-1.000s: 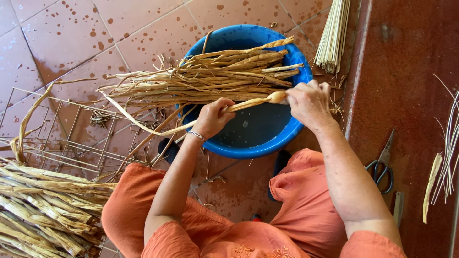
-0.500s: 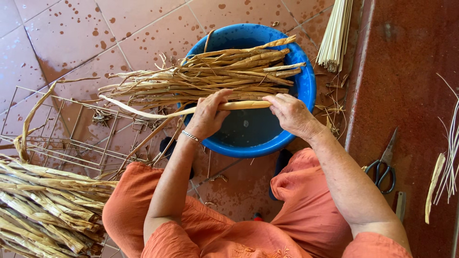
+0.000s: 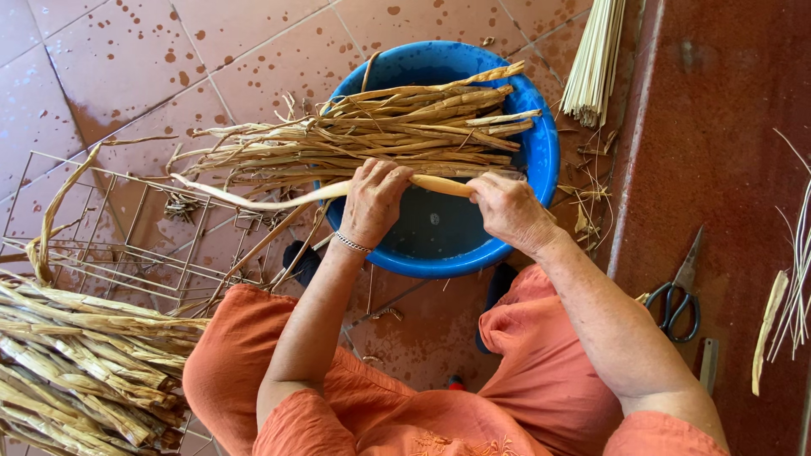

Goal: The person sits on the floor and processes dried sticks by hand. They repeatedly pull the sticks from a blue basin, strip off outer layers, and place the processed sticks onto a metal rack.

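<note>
Item: one pale fibre strip (image 3: 422,182), held over blue basin (image 3: 541,152). Left hand (image 3: 372,198) fingers curled round it; right hand (image 3: 505,207) fingers pinching its end. Bundle (image 3: 380,135) across basin; another bundle (image 3: 76,363) on floor.

Both hands, left hand (image 3: 372,201) and right hand (image 3: 505,209), grip one pale fibre strip (image 3: 279,199) right over the blue basin (image 3: 545,160), dried bundle (image 3: 372,135) just beyond.

Pale damp fibre strip (image 3: 439,183) lying horizontal over blue basin (image 3: 545,152), thin curled tail trailing leftward past the rim.
</note>
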